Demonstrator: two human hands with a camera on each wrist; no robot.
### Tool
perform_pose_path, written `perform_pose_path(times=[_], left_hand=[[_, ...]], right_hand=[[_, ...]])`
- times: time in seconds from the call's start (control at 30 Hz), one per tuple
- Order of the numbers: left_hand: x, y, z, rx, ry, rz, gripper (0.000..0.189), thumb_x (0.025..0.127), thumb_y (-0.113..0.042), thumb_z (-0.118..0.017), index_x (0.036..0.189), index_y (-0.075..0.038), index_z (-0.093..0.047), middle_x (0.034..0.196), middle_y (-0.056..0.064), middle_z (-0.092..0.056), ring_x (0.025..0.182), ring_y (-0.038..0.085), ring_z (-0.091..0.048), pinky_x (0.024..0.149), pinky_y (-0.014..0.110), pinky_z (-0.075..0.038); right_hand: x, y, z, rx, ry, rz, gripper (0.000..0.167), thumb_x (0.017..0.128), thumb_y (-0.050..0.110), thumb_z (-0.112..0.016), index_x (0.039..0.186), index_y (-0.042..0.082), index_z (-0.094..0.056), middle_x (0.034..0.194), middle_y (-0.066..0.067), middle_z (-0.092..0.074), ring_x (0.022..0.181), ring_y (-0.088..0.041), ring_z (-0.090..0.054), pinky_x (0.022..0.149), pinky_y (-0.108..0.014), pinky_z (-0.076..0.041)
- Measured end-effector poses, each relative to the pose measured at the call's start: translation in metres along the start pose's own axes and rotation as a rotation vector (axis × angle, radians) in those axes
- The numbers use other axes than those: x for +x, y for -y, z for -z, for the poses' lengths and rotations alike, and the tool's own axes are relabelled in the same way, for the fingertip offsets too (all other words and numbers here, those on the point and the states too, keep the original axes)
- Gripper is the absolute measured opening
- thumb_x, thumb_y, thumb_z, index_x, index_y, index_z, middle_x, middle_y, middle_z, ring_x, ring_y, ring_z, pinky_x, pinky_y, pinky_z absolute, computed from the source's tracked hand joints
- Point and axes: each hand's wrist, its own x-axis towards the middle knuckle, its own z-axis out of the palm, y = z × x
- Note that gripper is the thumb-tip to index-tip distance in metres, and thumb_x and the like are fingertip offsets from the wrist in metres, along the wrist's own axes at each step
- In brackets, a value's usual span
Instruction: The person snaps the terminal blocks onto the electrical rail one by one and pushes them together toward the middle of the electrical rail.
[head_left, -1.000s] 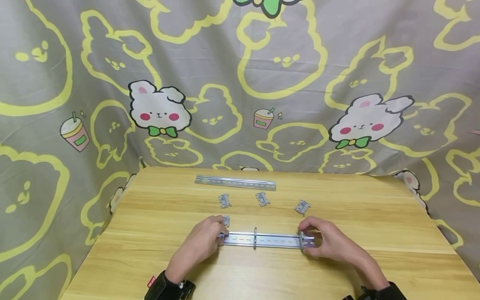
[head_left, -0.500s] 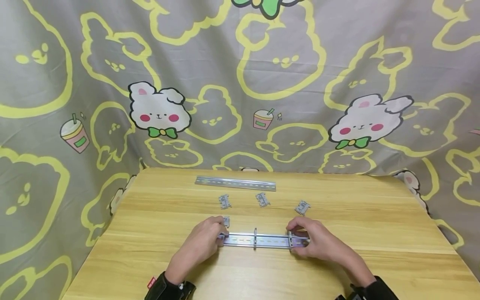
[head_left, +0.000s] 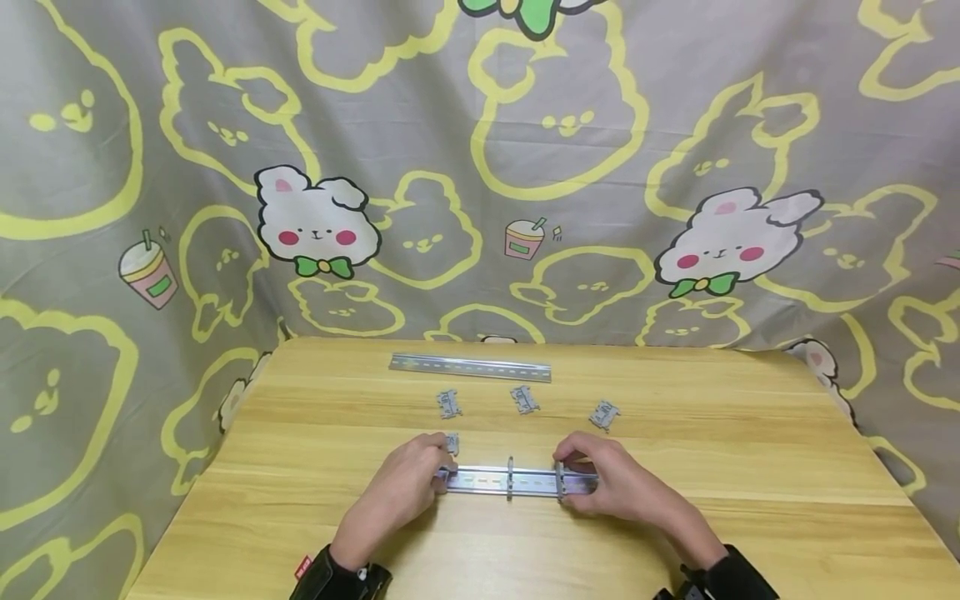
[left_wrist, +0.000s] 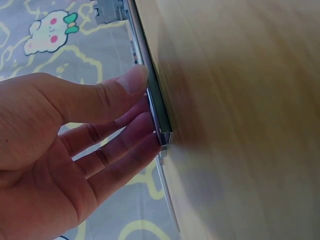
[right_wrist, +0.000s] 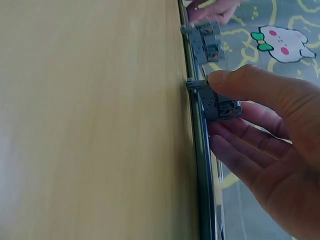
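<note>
A slotted metal DIN rail [head_left: 482, 480] lies lengthwise across the table in front of me. My left hand [head_left: 408, 481] holds its left end; in the left wrist view the thumb lies on one side and the fingers [left_wrist: 131, 132] on the other. One grey terminal block [head_left: 511, 478] stands upright on the rail near the middle. To its right, my right hand [head_left: 622, 479] grips a second terminal block [right_wrist: 212, 100] between thumb and fingers, and this block also sits upright on the rail. A short gap separates the two blocks. The right hand partly covers the rail's right end.
Another DIN rail [head_left: 470, 367] lies near the table's back edge. Loose terminal blocks lie flat before it: a left one [head_left: 449, 403], a middle one [head_left: 525, 399] and a right one [head_left: 604, 414]. One more block [head_left: 452, 442] is partly behind the left hand. A printed curtain [head_left: 420, 308] hangs behind.
My right hand has slid its terminal block leftward along the rail, narrowing the gap to the middle block. The left hand and the rail have stayed in place.
</note>
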Motion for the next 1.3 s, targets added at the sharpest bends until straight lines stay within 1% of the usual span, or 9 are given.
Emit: perform_pose_path(times=[0.2,0.37,0.77,1.0,1.3], left_hand=[[0.0,0.0,0.0,-0.007,-0.003,-0.005,0.026,0.075,0.005,-0.083,0.096,-0.01,-0.082,0.094,-0.003,-0.067,0.089,0.017,-0.067,0.08,0.031,-0.06],[0.0,-0.001,0.001,-0.014,-0.004,-0.003,0.025,0.075,0.005,-0.083,0.096,-0.01,-0.082,0.095,-0.002,-0.067,0.089,0.017,-0.067,0.08,0.031,-0.06],[-0.002,0.002,0.0,-0.006,-0.018,-0.016,0.024,0.075,0.004,-0.084,0.094,-0.01,-0.082,0.094,-0.002,-0.067,0.089,0.017,-0.067,0.08,0.031,-0.06],[-0.001,0.002,0.0,-0.005,-0.011,-0.017,0.023,0.076,0.003,-0.084,0.095,-0.01,-0.082,0.095,-0.002,-0.068,0.089,0.017,-0.067,0.08,0.03,-0.06],[-0.002,0.003,-0.001,0.005,-0.03,-0.02,0.024,0.074,0.005,-0.083,0.093,-0.01,-0.082,0.094,-0.001,-0.068,0.088,0.017,-0.066,0.08,0.031,-0.06]], right_hand=[[0.01,0.008,-0.009,-0.001,0.001,0.012,0.049,0.075,0.007,-0.089,0.116,0.005,-0.063,0.115,-0.007,-0.068,0.108,-0.025,-0.069,0.093,-0.037,-0.059],[0.016,0.012,-0.015,-0.017,-0.009,0.018,0.049,0.075,0.007,-0.089,0.117,0.006,-0.064,0.114,-0.005,-0.069,0.107,-0.022,-0.069,0.091,-0.037,-0.059],[0.026,0.018,-0.026,-0.03,-0.019,0.022,0.05,0.075,0.008,-0.089,0.118,0.004,-0.064,0.116,-0.007,-0.07,0.109,-0.023,-0.069,0.094,-0.037,-0.058],[0.03,0.023,-0.032,-0.026,-0.022,-0.005,0.05,0.074,0.008,-0.09,0.118,0.005,-0.065,0.116,-0.007,-0.07,0.109,-0.023,-0.069,0.095,-0.036,-0.057],[0.033,0.025,-0.035,-0.034,-0.026,-0.017,0.051,0.074,0.009,-0.09,0.118,0.006,-0.064,0.116,-0.006,-0.069,0.11,-0.023,-0.069,0.096,-0.035,-0.057]])
